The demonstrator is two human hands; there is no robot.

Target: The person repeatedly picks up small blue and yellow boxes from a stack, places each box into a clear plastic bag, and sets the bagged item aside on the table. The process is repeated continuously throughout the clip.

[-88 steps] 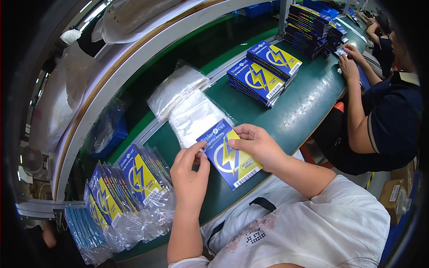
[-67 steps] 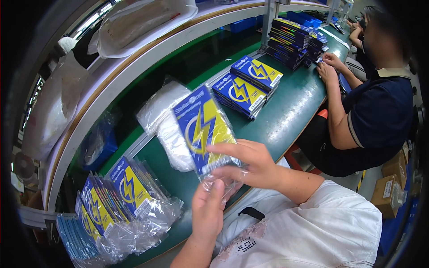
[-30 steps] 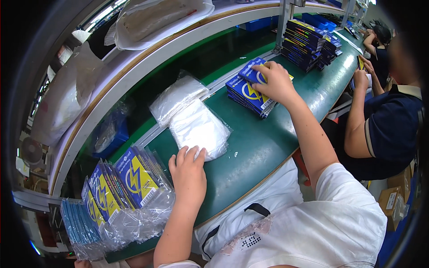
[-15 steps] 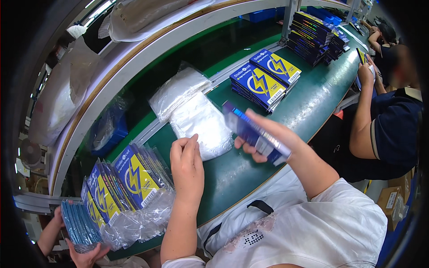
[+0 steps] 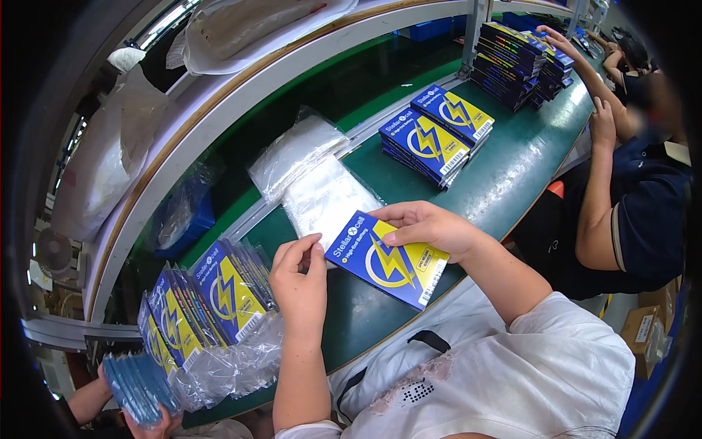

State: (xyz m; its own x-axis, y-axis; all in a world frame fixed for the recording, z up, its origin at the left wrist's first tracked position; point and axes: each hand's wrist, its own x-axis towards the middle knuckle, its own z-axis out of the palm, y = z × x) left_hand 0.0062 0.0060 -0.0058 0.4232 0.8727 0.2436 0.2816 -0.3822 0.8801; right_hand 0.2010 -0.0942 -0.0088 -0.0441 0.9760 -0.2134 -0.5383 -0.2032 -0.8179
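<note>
My right hand (image 5: 431,228) grips a flat blue and yellow battery box (image 5: 390,262) by its upper right side, thumb on the printed front. The front faces up, showing a yellow lightning bolt. Just beyond the box's left corner is my left hand (image 5: 300,267), its fingers curled and thumb and fingertips close together. Whether something thin is pinched there, I cannot make out. Behind both hands lies a stack of clear plastic bags (image 5: 322,194), partly covered by the box. Two low piles of matching boxes (image 5: 425,143) sit farther right.
Bagged boxes (image 5: 228,289) stand in a row at the left. Beside them another person's hands (image 5: 150,426) hold a bagged blue bundle (image 5: 141,388). Taller box stacks (image 5: 504,66) rise at the far right, where a co-worker's hand (image 5: 559,42) reaches. A shelf edge (image 5: 241,95) arches overhead.
My right hand has brought the box left and turned it from edge-on to face up. My left hand has shifted slightly. The co-worker on the right has reached to the far stacks.
</note>
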